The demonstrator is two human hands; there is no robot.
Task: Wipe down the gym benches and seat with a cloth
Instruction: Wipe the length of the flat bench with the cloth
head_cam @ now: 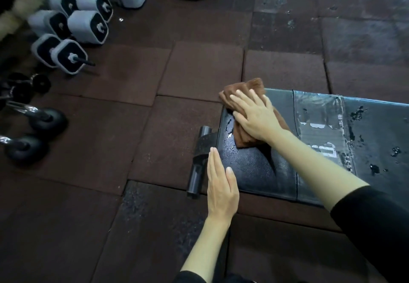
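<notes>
bench (254,172), one in view, black and padded, runs off to the right over dark floor mats (110,127). right hand (254,116) lies flat, fingers spread, pressing one brown cloth (243,92) onto the bench's far left corner, mid-wipe. left hand (221,185) is open and empty, resting at the near left edge. water beads to the right likely need wiping next. six grey square dumbbell ends (88,27) sit far left.

Black sleeves (374,227), pushed up; bare forearms.
</notes>
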